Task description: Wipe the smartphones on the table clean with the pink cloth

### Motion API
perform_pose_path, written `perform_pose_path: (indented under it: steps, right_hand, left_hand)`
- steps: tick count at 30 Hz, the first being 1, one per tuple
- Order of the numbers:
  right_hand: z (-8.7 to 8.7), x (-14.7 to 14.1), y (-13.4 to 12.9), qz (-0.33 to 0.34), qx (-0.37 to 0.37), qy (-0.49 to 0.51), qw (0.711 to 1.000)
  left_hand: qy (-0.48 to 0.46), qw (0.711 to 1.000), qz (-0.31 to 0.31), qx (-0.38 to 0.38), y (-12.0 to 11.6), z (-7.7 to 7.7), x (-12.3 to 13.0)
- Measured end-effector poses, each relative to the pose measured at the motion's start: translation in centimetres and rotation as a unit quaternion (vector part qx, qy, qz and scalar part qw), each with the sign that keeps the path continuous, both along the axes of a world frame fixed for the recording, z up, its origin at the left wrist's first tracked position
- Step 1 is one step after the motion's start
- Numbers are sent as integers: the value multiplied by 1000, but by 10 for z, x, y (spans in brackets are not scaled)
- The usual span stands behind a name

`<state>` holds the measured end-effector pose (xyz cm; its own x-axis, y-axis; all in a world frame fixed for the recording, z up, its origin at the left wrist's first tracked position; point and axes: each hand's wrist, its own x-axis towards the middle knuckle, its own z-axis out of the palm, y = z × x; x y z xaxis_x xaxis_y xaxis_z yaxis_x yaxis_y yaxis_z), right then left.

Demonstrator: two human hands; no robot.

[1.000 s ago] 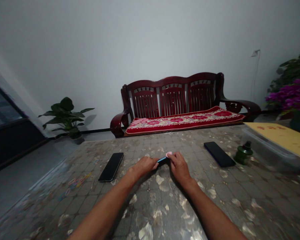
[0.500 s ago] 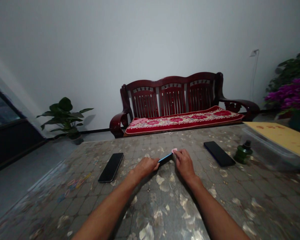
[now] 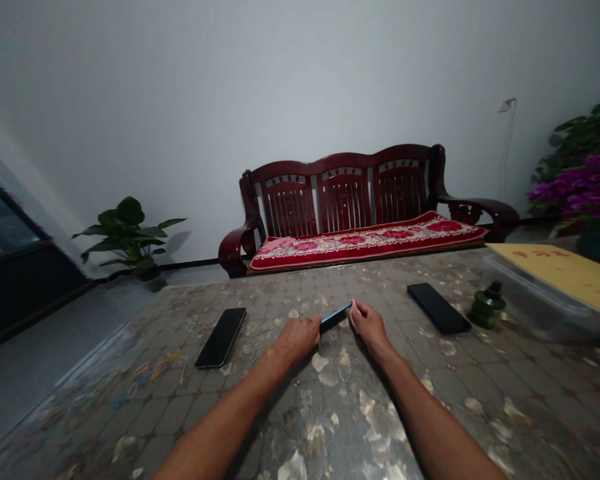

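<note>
My left hand (image 3: 301,335) is closed on the near left end of a blue-edged phone (image 3: 336,316), which is tilted just above the table. In my right hand (image 3: 369,323) is a small pink cloth (image 3: 355,316), pinched between the fingers and pressed to the phone's right end. A dark phone (image 3: 222,337) lies flat to the left of my left hand. Another dark phone (image 3: 439,308) lies to the right of my right hand, beside a small green bottle (image 3: 487,305) with a black cap.
The table (image 3: 300,413) has a patterned cover. Coloured rubber bands (image 3: 153,368) lie at its left. At the right, a clear plastic box (image 3: 540,307) carries a yellow sheet (image 3: 560,270). Behind the table stands a wooden bench (image 3: 343,190); a potted plant (image 3: 130,233) is at the left.
The pink cloth has shifted from the top of the phone's right end down over that end, with my right hand turning around it. My left hand has moved slightly right.
</note>
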<state>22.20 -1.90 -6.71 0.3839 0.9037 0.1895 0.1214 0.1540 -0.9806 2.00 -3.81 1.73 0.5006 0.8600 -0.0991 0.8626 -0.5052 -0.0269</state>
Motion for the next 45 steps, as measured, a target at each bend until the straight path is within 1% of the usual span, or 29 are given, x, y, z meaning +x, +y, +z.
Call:
perform_pose_path:
  steps: [5,9,13,16,19,21,23,27,29,32,35,37,38,40,42,45]
  right_hand:
    - [-2,2,-1,8,-13,28,999]
    - [-2,2,-2,12,-6,71,997]
    - [1,0,-4,11,20,96,995]
    - [6,-5,-8,2,46,94,994]
    - [12,-12,-13,-13,79,80,994]
    - [18,-16,-18,-20,107,60,992]
    - [24,-20,-24,-21,138,29,990]
    - [37,-30,-39,-3,205,-53,977]
    - [44,-36,-47,14,244,-98,965]
    - [53,-43,-59,46,309,-167,935]
    - [60,-43,-63,60,364,-242,897]
    - [63,-40,-62,46,383,-283,878]
    - [64,-38,-60,35,385,-297,873]
    - [65,-35,-57,15,378,-312,871]
    - [64,-33,-55,4,367,-311,876]
    - [64,-33,-58,6,374,-305,876]
  left_hand:
    - [6,1000,8,11,-5,-6,3]
    - [5,1000,16,9,-11,-8,6]
    - [-15,999,29,14,-17,-9,6]
    - [-43,998,46,22,-22,-11,5]
    - [-79,995,58,28,-23,-16,3]
    - [-123,990,60,29,-22,-21,1]
    - [-189,980,53,30,-20,-28,-2]
    - [-333,942,37,24,-13,-40,-4]
    - [-391,919,42,27,-10,-43,-4]
    - [-454,889,44,41,-8,-47,-6]
    - [-496,866,29,59,-9,-52,-9]
    - [-511,857,15,66,-10,-56,-11]
    - [-515,855,6,66,-11,-57,-12]
    - [-517,854,-12,67,-12,-59,-11]
    - [-517,853,-21,71,-13,-59,-9]
    - [-517,852,-32,79,-12,-58,-7]
